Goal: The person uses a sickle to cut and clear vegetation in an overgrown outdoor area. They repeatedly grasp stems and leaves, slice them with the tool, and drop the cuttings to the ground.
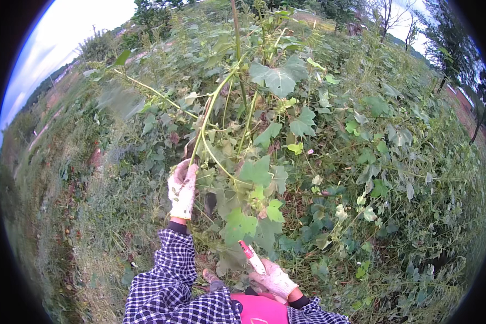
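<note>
My left hand (pixel 182 189), in a dirty white work glove, is closed around a thick green vine stem (pixel 206 119) at the middle left. The stem arches up towards an upright brownish stalk (pixel 237 36) and carries broad lobed leaves (pixel 257 172), some with holes. Low in the view my right hand (pixel 274 279), also gloved, grips a white handle-like stick (pixel 257 264) with a red end that points up and left. The other end of this stick is hidden by the hand, so its kind is unclear. Lobed leaves hang just above the stick's red end.
Dense weeds and vines (pixel 389 162) surround me on all sides. A bright pink bag or garment (pixel 259 310) is at my front, near my right wrist. A shoe (pixel 210 276) shows on the grass. Trees (pixel 449 44) stand along the far edge.
</note>
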### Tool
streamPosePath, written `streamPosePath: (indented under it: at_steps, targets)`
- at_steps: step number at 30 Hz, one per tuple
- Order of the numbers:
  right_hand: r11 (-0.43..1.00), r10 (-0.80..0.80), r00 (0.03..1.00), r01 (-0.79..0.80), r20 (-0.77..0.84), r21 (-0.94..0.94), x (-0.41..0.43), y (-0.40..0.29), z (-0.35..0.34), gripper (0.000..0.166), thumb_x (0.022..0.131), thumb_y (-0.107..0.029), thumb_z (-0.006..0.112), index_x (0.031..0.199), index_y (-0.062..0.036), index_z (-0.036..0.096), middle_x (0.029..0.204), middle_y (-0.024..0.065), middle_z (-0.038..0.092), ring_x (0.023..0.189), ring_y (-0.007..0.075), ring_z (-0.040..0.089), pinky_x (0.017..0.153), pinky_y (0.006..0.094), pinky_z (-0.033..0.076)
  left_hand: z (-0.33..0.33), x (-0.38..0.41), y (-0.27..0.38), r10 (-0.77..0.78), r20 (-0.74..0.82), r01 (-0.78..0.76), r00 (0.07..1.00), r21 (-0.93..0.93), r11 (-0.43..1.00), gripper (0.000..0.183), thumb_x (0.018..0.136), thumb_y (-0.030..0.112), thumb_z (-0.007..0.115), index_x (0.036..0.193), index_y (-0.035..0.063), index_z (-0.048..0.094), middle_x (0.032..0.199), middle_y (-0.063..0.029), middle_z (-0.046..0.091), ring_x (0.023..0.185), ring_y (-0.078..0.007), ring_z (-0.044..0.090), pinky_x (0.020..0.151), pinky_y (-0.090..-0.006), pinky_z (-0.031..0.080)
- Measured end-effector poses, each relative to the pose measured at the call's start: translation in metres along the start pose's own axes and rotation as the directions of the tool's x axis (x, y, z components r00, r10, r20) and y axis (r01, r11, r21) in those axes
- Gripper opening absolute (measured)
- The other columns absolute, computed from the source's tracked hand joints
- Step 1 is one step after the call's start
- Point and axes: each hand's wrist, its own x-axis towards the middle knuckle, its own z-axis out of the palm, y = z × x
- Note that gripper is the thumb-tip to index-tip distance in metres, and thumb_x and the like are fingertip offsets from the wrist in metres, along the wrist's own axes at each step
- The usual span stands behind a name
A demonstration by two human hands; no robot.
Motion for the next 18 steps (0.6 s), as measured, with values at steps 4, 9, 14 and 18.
streamPosePath:
  at_steps: [4, 9, 14, 18]
  targets:
    - [0.945, -0.126, 0.967, 0.185, -0.221, 0.271, 0.001, 0.012, -0.011, 0.027, 0.088, -0.019, 0.069, 0.108, -0.0036, 0.057, 0.069, 0.0012, 0.056, 0.053, 0.0073, 0.050, 0.048, 0.0253, 0.043, -0.044, -0.004, 0.085, 0.123, -0.163, -0.125, 0.979, -0.002, 0.992, 0.031, 0.095, 0.012, 0.066, 0.123, -0.0019, 0.063, 0.109, -0.0074, 0.069, 0.095, -0.0112, 0.064, 0.087, -0.0259, 0.050]
    - [0.803, -0.188, 0.885, 0.388, -0.425, 0.453, 0.052, -0.023, -0.014, 0.025, 0.094, -0.011, 0.063, 0.113, -0.0060, 0.049, 0.074, 0.0039, 0.055, 0.044, 0.0133, 0.051, 0.040, 0.0286, 0.045, -0.092, -0.045, 0.112, 0.158, -0.247, -0.152, 0.956, 0.045, 0.987, 0.028, 0.093, 0.006, 0.067, 0.121, 0.0010, 0.065, 0.106, -0.0048, 0.069, 0.088, -0.0090, 0.061, 0.081, -0.0242, 0.050]
    - [0.838, -0.240, 0.805, 0.454, -0.542, 0.303, 0.156, -0.060, -0.016, 0.023, 0.095, -0.019, 0.062, 0.107, -0.0084, 0.045, 0.068, 0.0023, 0.052, 0.044, 0.0132, 0.050, 0.038, 0.0295, 0.044, -0.109, -0.094, 0.132, 0.072, -0.282, -0.034, 0.957, 0.139, 0.990, 0.031, 0.093, 0.004, 0.067, 0.123, 0.0017, 0.064, 0.109, -0.0042, 0.067, 0.092, -0.0084, 0.060, 0.082, -0.0235, 0.048]
    - [0.604, -0.242, 0.968, 0.094, 0.069, 0.792, 0.244, -0.021, -0.070, 0.024, 0.098, -0.033, 0.056, 0.111, -0.0124, 0.056, 0.085, 0.0033, 0.062, 0.082, 0.0205, 0.063, 0.079, 0.0436, 0.054, -0.086, -0.107, 0.130, 0.077, -0.191, -0.062, 0.979, 0.083, 0.995, 0.032, 0.093, 0.002, 0.067, 0.125, 0.0017, 0.063, 0.107, -0.0031, 0.067, 0.089, -0.0081, 0.060, 0.079, -0.0234, 0.049]
